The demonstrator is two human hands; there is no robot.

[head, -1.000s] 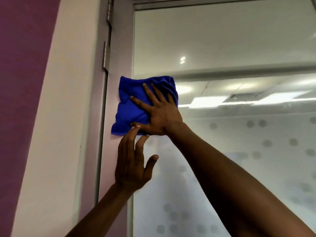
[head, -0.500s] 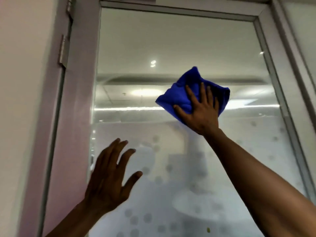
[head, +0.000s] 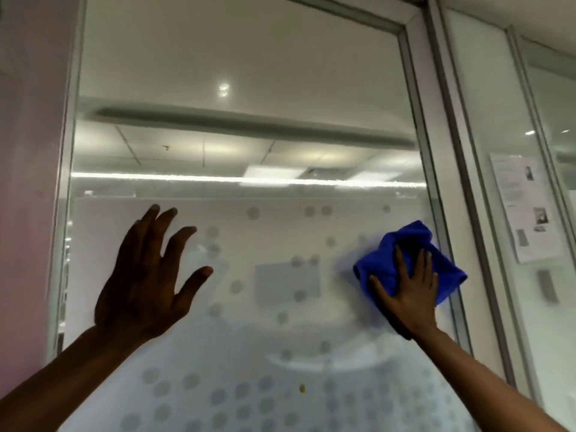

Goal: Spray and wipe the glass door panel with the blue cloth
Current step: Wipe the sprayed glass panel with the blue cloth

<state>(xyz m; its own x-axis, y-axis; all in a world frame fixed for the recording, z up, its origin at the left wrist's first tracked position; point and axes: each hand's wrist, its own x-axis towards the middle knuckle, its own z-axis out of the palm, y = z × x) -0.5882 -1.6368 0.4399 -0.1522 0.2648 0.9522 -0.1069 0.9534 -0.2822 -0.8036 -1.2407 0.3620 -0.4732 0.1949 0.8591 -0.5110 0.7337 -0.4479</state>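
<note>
Glass door panel [head: 249,135] | right hand [head: 408,294] flat, pressing blue cloth [head: 411,260] beneath | left hand [head: 146,275] spread, empty

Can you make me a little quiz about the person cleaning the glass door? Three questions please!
1. True or false: the blue cloth is under the left hand.
2. Which edge of the glass door panel is the cloth closest to? A) the left edge B) the right edge C) the top edge
3. Fill in the word: the left hand is spread open and holds ____.

Key:
1. False. The right hand presses the cloth flat on the glass.
2. B. It sits next to the right side of the door frame.
3. Nothing. Its fingers are apart, with no cloth or bottle in it.
</note>
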